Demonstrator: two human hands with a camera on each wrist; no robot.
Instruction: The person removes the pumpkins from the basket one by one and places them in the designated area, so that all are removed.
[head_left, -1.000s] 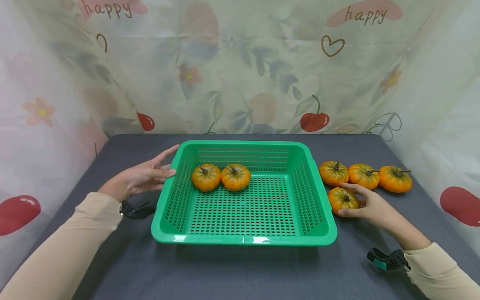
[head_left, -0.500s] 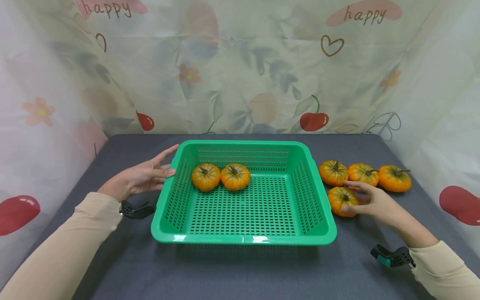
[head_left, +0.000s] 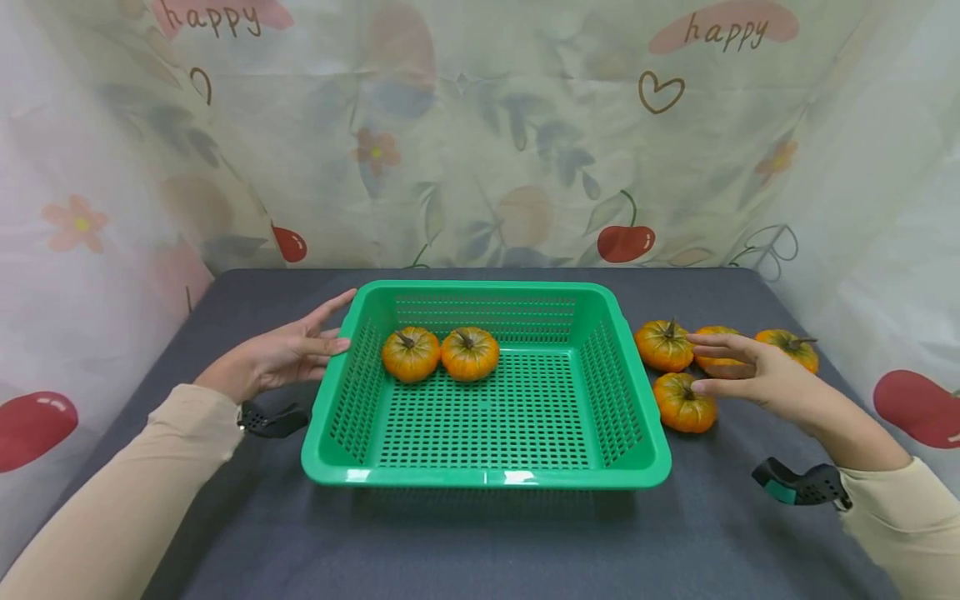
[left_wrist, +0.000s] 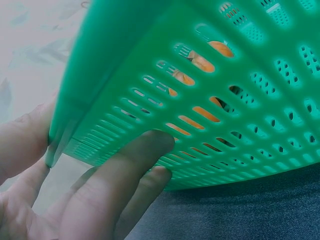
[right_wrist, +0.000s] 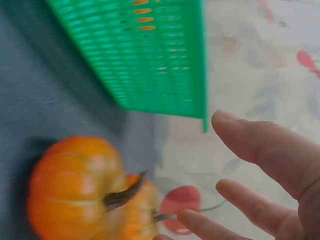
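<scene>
A green plastic basket (head_left: pixel 487 477) with slotted walls holds two small orange pumpkins (head_left: pixel 411 354) at its back left. My left hand (head_left: pixel 281 358) holds the basket's left side, thumb on the rim and fingers (left_wrist: pixel 145 147) against the outer wall. Over on the right, my right hand (head_left: pixel 776 375) is spread above the table with nothing in its grasp. Its thumb overlaps the edge of the nearest pumpkin (head_left: pixel 682 408) in the head view. In the right wrist view, fingers and thumb stand apart, clear of a pumpkin (right_wrist: pixel 75 190) below.
Behind the nearest pumpkin, a row of three more runs rightward: one beside the basket (head_left: pixel 660 350), a middle pumpkin (head_left: pixel 712 333) partly hidden by my right hand, and an end pumpkin (head_left: pixel 798 348). Dark grey cloth (head_left: pixel 480 550) covers the table. Patterned curtains (head_left: pixel 480 150) enclose it.
My right hand has let go of the nearest pumpkin, spread its fingers and risen up and rightward. That pumpkin stays beside the basket. The left hand and basket hold still.
</scene>
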